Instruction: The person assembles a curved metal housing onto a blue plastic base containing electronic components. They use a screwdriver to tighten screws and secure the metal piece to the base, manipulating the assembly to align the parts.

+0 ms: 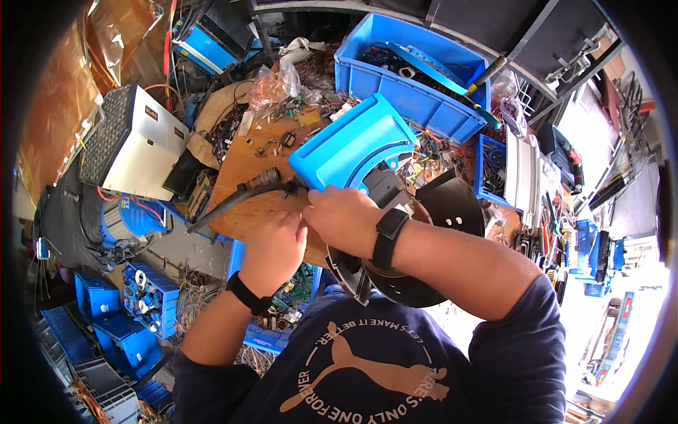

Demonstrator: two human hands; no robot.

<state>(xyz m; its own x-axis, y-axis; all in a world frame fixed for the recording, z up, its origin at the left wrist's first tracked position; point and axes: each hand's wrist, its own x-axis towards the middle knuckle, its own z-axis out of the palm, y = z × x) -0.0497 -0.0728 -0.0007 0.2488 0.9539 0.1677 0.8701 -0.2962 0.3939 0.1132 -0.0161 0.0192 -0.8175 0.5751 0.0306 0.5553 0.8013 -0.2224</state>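
Observation:
A large blue plastic housing (349,141) lies tilted on the wooden workbench in front of me. Black curved metal pieces (452,201) adjoin it on the right, partly behind my right forearm. My right hand (346,220) is closed at the housing's lower left corner, its fingers curled inward. Just below and left, my left hand (274,251) is closed too, with its fingertips close to the right hand's. Whatever the fingers grip is hidden. A thick black cable (229,206) runs left from that corner, and a ribbed cylindrical fitting (265,177) lies along it.
Behind the housing stands a blue crate (417,106) holding black parts and a long-handled tool. Scraps and clear plastic bags (275,88) litter the wooden bench (236,173). Below its front edge sits a blue bin (300,283) of circuit boards. A white metal box (145,141) stands left.

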